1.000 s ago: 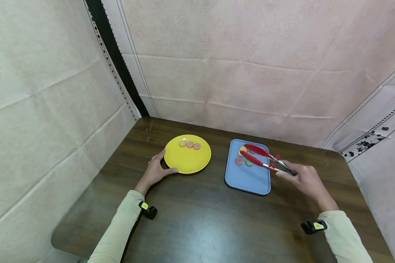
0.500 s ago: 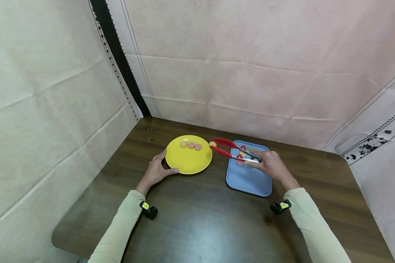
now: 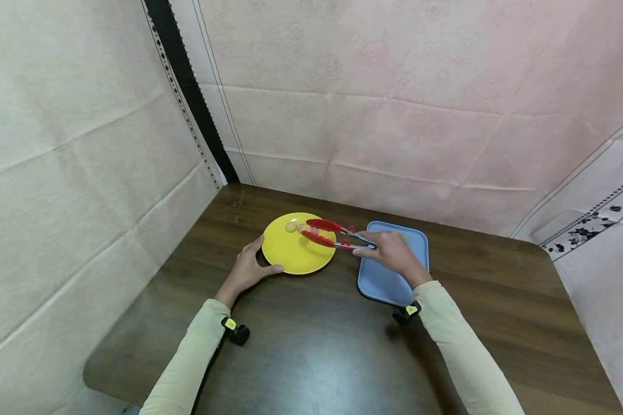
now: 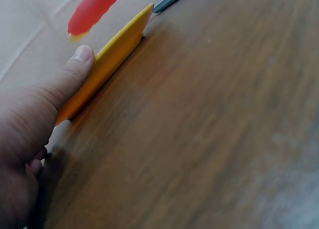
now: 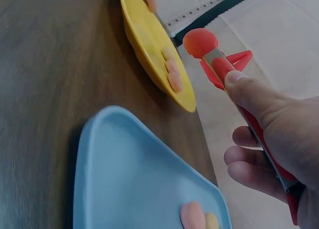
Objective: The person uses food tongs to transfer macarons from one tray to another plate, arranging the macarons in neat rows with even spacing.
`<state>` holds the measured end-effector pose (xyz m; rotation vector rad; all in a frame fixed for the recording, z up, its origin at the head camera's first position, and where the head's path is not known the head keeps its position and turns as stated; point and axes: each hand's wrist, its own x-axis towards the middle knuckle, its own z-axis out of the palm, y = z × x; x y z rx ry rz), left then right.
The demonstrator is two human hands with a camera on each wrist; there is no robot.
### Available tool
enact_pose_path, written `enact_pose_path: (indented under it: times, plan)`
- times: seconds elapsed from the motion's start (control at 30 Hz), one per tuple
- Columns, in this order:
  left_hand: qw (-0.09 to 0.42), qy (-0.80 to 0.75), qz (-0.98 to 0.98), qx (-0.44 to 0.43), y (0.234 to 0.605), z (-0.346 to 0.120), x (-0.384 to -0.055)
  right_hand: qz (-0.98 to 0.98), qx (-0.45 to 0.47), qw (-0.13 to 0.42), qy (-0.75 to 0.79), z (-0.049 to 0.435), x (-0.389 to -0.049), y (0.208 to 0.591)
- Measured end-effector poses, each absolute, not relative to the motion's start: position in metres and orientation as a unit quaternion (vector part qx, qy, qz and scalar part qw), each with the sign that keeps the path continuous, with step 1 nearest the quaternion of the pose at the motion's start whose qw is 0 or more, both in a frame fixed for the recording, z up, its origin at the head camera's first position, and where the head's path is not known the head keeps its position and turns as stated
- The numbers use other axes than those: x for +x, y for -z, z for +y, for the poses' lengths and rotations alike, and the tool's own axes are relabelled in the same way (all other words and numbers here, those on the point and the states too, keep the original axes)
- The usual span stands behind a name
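My left hand point(image 3: 246, 270) grips the left side of a yellow plate point(image 3: 296, 259), its thumb along the near rim. A pale yellow round piece point(image 3: 291, 227) and pink round pieces point(image 5: 173, 74) lie in a row on the plate. In my right hand point(image 3: 394, 252) is a pair of tongs point(image 3: 323, 225) with red tips, reaching left over the plate. The left wrist view shows a sliver of a yellow piece point(image 4: 77, 37) under the red tip, above the rim. Part of the pink row is hidden by the tongs in the head view.
A blue tray point(image 3: 379, 285) stands right of the plate, under my right forearm. It holds a pink piece point(image 5: 193, 215) and a yellowish piece point(image 5: 212, 220). Pale cloth walls point(image 3: 374, 127) rise behind the brown table point(image 3: 311, 346) and at its left.
My right hand has swung the tongs left from over the blue tray to over the yellow plate, carrying a yellow piece in the tips. My left hand has stayed at the plate.
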<state>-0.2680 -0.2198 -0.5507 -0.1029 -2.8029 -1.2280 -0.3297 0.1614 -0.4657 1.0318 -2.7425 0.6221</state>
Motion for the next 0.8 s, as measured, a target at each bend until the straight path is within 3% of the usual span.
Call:
enact_pose_path:
  times: [0.37,0.8]
  plan:
    - [0.038,0.403,-0.914,-0.031,0.551,-0.22,-0.268,-0.927,0.309,0.023,-0.213,0.126,-0.331,0.475]
    - [0.038,0.405,-0.913,-0.029,0.549,-0.218,-0.268,-0.915,0.337,0.052,-0.213,0.109,-0.337,0.486]
